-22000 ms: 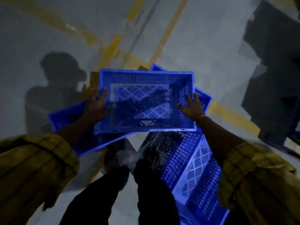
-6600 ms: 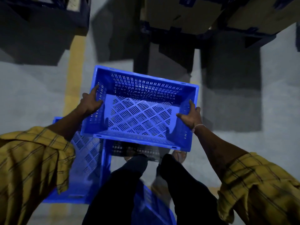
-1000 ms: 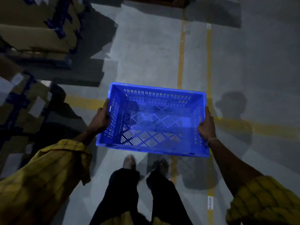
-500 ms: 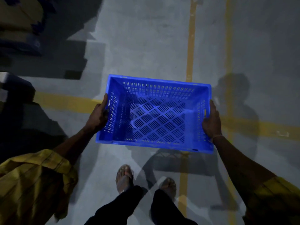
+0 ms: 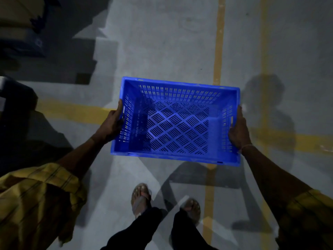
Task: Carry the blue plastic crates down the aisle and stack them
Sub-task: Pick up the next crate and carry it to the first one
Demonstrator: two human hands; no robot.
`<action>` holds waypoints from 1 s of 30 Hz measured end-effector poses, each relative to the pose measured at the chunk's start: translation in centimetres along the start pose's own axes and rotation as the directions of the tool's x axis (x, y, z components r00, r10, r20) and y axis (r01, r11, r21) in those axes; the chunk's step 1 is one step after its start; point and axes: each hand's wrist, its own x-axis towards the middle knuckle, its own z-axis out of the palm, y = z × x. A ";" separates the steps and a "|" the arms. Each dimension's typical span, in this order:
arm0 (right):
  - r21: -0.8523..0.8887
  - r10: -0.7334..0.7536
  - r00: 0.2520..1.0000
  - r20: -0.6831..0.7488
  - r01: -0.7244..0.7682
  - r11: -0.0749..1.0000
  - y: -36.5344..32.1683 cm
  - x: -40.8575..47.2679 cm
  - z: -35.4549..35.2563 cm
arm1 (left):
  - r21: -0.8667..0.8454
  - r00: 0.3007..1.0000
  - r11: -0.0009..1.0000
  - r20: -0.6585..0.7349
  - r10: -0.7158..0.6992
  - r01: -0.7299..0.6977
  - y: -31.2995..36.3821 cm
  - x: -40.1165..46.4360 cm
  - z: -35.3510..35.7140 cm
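Note:
An empty blue plastic crate (image 5: 177,123) with slotted walls and a diamond-pattern vented floor hangs in front of me above the concrete floor. My left hand (image 5: 110,125) grips its left short wall, thumb over the rim. Gripping the right short wall is my right hand (image 5: 237,130), with a thin band on the wrist. The crate is level, open side up, and nothing lies in it. No other crates show.
Grey concrete floor with yellow painted lines (image 5: 218,51) running ahead and across. Stacked cardboard boxes (image 5: 16,24) and dark pallets stand at the far left. A dark bulky object (image 5: 14,112) sits at the left edge. My sandalled feet (image 5: 141,199) are below the crate.
I have walked forward with the crate; the boxes at the left have slid back and out of view. Both hands keep the same hold on the crate's walls.

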 end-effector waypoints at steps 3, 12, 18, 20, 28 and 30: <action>-0.136 -0.004 0.999 0.043 0.009 0.991 -0.7 -1.2 -0.6 | 0.271 0.992 0.961 -0.124 -0.022 0.055 -0.9 0.7 1.5; -0.125 -0.054 0.993 -0.107 0.040 0.991 -1.0 -2.6 0.5 | 0.707 0.927 0.698 -0.177 0.329 -0.113 -1.1 0.8 4.2; -0.198 -0.033 0.994 -0.107 0.011 0.980 -1.0 -2.2 0.6 | 0.709 0.929 0.694 -0.163 0.333 -0.124 -0.6 0.7 4.0; -0.197 -0.021 0.994 -0.109 -0.001 0.980 -1.0 -2.1 0.6 | 0.696 0.926 0.704 -0.159 0.341 -0.140 -0.5 0.5 4.0; -0.366 0.224 0.949 0.221 -0.132 0.921 -3.2 -2.0 -3.0 | 0.592 0.996 0.802 -0.012 -0.090 0.080 1.8 0.0 1.9; -0.435 0.267 0.924 0.272 -0.130 0.891 -6.3 -2.9 -5.3 | 0.550 0.985 0.825 0.021 -0.172 0.132 5.1 -0.8 0.4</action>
